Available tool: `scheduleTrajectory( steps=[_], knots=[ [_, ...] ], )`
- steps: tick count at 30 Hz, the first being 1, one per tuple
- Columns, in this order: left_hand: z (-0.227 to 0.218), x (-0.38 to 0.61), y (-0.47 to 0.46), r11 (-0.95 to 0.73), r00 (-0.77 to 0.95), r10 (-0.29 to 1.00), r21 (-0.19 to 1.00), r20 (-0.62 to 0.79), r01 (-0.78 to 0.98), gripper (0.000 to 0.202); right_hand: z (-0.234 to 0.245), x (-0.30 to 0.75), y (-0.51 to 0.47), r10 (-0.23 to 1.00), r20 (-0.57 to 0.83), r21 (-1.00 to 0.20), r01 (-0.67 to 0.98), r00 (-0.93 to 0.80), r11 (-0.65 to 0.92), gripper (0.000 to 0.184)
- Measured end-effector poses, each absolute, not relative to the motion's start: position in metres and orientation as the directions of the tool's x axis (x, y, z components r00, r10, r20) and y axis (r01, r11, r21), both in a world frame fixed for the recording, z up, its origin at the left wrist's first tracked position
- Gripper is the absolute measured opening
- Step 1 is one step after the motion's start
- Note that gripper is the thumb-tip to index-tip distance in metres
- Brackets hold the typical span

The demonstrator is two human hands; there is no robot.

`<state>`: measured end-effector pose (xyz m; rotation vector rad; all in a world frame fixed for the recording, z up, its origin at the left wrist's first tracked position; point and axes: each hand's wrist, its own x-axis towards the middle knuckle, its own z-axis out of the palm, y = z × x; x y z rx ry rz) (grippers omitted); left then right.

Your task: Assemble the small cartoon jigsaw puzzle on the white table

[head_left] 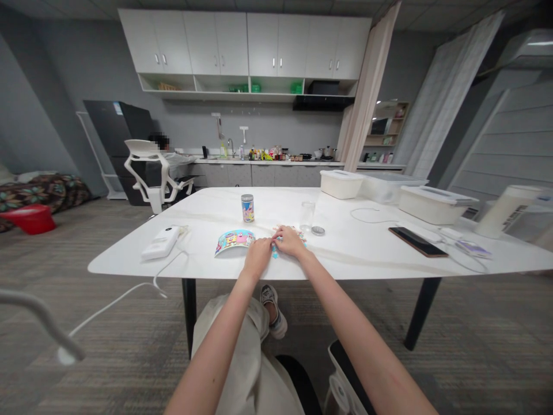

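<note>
Left hand (258, 253): knuckles up, fingers curled and drawn together, tips pointing toward the other hand. Right hand (289, 241): same posture, fingers bent down, set slightly farther from the front edge of the counter (345, 259). The two hands touch or nearly touch at the fingertips.

Light-blue piece (273, 249): it lies in the gap where the fingertips meet, on the counter surface just inside the front edge. Both hands are at it, and neither is clearly nearer. It cannot be determined whether it is pinched or only pressed down. It is too small to give a long axis.

Small coloured pieces (294, 230): a loose cluster directly beyond the right hand, touching or just beside its knuckles. The right hand is the nearer one.

Printed card (235, 240): just beside the left hand, on its outer side. It is curved, with its long axis running left to right, parallel to the counter edge. The left hand is the nearer one.

Farther out:
- A printed tin (247, 208) stands upright beyond the card.
- A clear glass (307, 216) stands upright beyond the cluster.
- A round lid (318, 231) lies flat just to the right of the glass.
- A white device (161, 242) with its cable (166, 268) lies well apart to the left.
- A phone (417, 241) lies well apart to the right.
</note>
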<state>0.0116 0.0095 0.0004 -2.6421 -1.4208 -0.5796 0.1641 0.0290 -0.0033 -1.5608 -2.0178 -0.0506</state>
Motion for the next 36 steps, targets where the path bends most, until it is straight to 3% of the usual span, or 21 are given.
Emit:
scheduleTrajectory(
  steps=[6, 16, 22, 36],
  knots=[
    [0.007, 0.011, 0.006, -0.545, 0.471, 0.801, 0.127, 0.368, 0.829, 0.02, -0.005, 0.164, 0.029, 0.86, 0.453, -0.313, 0.861, -0.236, 0.401, 0.014],
    [-0.001, 0.01, 0.012, -0.576, 0.433, 0.788, 0.276, 0.439, 0.769, 0.014, -0.008, 0.165, 0.032, 0.829, 0.487, -0.334, 0.819, -0.274, 0.466, 0.009],
    [-0.003, 0.012, 0.012, -0.609, 0.433, 0.759, 0.296, 0.486, 0.736, 0.02, -0.006, 0.164, 0.031, 0.801, 0.508, -0.307, 0.802, -0.317, 0.512, 0.009],
    [0.003, 0.008, 0.006, -0.505, 0.347, 0.815, 0.274, 0.464, 0.819, 0.023, -0.002, 0.162, 0.027, 0.812, 0.492, -0.359, 0.777, -0.314, 0.517, 0.011]
  ],
)
